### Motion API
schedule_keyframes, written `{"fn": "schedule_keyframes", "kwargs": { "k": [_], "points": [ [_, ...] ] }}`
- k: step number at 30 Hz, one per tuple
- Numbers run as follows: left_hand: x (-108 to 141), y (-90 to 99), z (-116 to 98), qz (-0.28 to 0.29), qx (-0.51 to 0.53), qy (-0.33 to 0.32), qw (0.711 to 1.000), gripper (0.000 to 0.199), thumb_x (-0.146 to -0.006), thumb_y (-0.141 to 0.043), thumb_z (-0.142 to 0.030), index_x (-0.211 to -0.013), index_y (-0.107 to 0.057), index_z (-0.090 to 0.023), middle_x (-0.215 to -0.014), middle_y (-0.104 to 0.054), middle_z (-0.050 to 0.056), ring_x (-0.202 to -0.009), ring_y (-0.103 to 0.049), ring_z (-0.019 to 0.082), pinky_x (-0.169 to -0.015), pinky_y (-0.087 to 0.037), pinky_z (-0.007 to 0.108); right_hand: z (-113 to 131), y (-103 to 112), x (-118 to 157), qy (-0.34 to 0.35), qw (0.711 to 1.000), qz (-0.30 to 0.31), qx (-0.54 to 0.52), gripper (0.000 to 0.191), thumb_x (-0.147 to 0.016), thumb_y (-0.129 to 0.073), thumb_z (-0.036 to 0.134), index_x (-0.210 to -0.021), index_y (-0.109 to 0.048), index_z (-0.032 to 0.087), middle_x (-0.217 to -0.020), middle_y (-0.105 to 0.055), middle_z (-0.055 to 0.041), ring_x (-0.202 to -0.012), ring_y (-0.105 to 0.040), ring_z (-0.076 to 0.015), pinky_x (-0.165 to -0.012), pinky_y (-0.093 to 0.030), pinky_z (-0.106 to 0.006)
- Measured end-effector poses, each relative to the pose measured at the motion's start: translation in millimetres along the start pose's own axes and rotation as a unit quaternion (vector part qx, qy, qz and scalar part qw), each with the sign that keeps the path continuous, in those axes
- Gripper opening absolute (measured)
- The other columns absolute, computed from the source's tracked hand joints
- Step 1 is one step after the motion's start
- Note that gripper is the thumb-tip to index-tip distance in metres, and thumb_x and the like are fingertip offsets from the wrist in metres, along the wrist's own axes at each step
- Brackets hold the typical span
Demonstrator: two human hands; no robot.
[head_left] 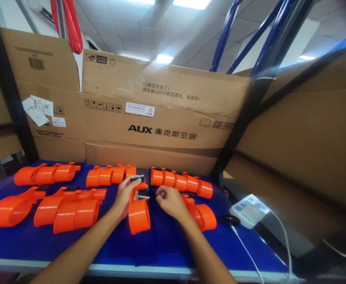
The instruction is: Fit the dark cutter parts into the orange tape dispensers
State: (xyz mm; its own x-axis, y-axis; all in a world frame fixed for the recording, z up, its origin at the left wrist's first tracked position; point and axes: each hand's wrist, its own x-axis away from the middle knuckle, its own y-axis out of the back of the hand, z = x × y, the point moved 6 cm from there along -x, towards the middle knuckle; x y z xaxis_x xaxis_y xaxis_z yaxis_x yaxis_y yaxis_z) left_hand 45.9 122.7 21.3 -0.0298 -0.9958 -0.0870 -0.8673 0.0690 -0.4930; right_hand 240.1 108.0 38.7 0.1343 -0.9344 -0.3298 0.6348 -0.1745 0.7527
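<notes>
My left hand [123,198] is closed around the upper part of an orange plastic ring holder [139,217], whose round cup hangs below my fingers. A dark piece with a silvery edge [137,178] shows at its top, under my thumb. Just to the right, my right hand [170,200] is held with its fingers curled together; whatever they may hold is hidden. Beyond my right wrist lie more orange holders [207,216], partly covered by my arm. Between my hands, a dark flat tray [142,172] is partly visible.
Rows of orange ring holders [78,215] stand on the blue tabletop [220,252], with several more [180,182] at the back. A cardboard wall [167,110] rises behind. To the right are a white power strip [250,211], a black oval object [231,220] and white cables.
</notes>
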Motion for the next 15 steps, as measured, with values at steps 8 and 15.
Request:
{"fn": "schedule_keyframes", "kwargs": {
  "k": [8, 15],
  "points": [
    [12.0, -14.0, 1.3, 0.084, -0.070, 0.011, 0.994, 0.042, -0.073, -0.081, -0.047, -0.101, -0.068, -0.017, -0.054, -0.056, -0.006, -0.031, -0.038, 0.005, -0.035, -0.028, 0.019, 24.7, 15.6, 7.9, 0.123, 0.982, -0.073, -0.122, 0.022, -0.091, -0.057, 0.028, -0.103, -0.073, 0.021, -0.078, -0.072, -0.0030, -0.066, -0.062, -0.0179, -0.064, -0.050, -0.027],
    [17.7, -22.3, 6.5, 0.146, -0.117, 0.003, 0.982, 0.041, -0.077, -0.077, -0.051, -0.097, -0.069, -0.016, -0.079, -0.068, 0.001, -0.034, -0.043, 0.003, -0.034, -0.031, 0.019, 49.7, 16.6, 17.6, 0.224, 0.969, -0.008, -0.104, 0.038, -0.094, -0.063, 0.036, -0.130, -0.068, 0.026, -0.093, -0.073, -0.0059, -0.078, -0.064, -0.0198, -0.072, -0.052, -0.031]
  ]
}}
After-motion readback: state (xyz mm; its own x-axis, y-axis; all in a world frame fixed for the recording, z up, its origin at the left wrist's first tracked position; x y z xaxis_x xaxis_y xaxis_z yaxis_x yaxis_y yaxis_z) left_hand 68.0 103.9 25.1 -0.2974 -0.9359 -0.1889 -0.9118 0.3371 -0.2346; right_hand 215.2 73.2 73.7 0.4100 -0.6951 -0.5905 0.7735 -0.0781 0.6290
